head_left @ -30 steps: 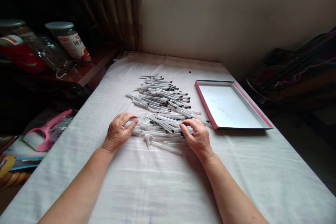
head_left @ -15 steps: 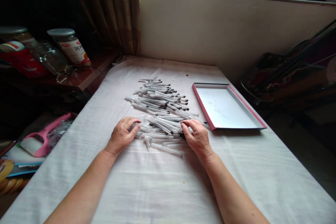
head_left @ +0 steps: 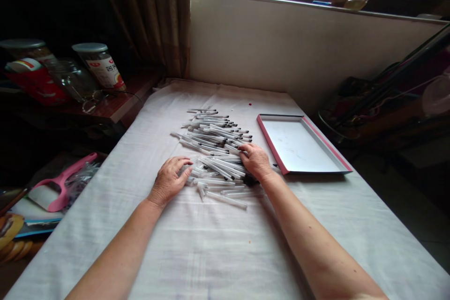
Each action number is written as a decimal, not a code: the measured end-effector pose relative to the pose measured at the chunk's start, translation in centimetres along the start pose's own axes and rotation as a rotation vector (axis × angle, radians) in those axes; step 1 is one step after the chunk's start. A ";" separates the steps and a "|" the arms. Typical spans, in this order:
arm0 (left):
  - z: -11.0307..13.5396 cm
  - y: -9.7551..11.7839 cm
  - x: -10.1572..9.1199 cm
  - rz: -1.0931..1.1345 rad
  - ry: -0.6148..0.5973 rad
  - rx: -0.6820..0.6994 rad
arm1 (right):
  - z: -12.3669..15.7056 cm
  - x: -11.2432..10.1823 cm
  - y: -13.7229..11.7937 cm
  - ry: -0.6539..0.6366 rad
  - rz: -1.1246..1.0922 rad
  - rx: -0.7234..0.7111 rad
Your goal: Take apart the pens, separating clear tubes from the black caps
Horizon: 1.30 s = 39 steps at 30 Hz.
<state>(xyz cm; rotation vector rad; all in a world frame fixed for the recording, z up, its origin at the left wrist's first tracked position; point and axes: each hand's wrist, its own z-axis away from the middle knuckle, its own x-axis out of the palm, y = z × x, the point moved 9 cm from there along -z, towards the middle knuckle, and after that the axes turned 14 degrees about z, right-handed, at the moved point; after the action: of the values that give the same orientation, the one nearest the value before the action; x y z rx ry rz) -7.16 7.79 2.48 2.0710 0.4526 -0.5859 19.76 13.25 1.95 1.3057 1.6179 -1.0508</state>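
A loose pile of clear-barrelled pens (head_left: 218, 131) with black ends lies across the white cloth. Closer in are more pens (head_left: 220, 167) and several clear plastic tubes (head_left: 227, 200). At the pile's left edge rests my left hand (head_left: 170, 178), its fingers curved and the thumb apart, beside some small clear plastic pieces (head_left: 195, 173). My right hand (head_left: 256, 161) reaches over the pile's right side. Its fingertips touch the pens' black-ended side, thumb and forefinger slightly apart. Black pieces (head_left: 250, 180) show beneath its wrist.
A shallow pink-edged box lid (head_left: 302, 145), white inside, lies to the right. On a brown side table at left stand a lidded jar (head_left: 101, 68), a glass mug (head_left: 72, 79) and eyeglasses (head_left: 92, 103). A pink-handled tool (head_left: 63, 183) sits lower left.
My right hand has moved away from me and slightly left, from the nearer pens onto the pile's right side. The left hand stays by the plastic pieces. The view has tilted up slightly.
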 end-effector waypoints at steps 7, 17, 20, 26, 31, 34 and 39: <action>0.1 -0.1 0.2 -0.006 -0.016 0.001 | 1.0 -1.1 1.2 -0.138 0.063 0.014; 0.1 -0.1 0.2 -0.007 0.013 0.025 | -0.7 -2.1 -7.4 -0.199 0.126 -0.211; 0.1 -0.1 0.1 -0.006 0.020 0.032 | -1.6 -0.7 -10.8 -0.283 0.199 -0.293; 0.1 -0.2 0.2 -0.011 0.031 0.040 | -3.6 0.9 -13.7 -0.426 0.306 -0.323; 0.1 0.3 -0.6 -0.069 0.102 0.068 | -3.9 0.2 -15.2 -0.411 0.307 -0.357; 0.2 1.1 -2.4 -0.211 0.262 0.103 | -2.8 -1.4 -15.4 -0.358 0.244 -0.367; 0.3 2.9 -3.3 -0.342 0.303 0.211 | 0.8 -4.1 -13.5 -0.241 -0.157 -0.363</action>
<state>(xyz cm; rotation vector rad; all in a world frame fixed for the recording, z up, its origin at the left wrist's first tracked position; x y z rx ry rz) -8.43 5.72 6.14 2.3127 0.9709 -0.5349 7.20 9.44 7.17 0.7931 1.6499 -0.9122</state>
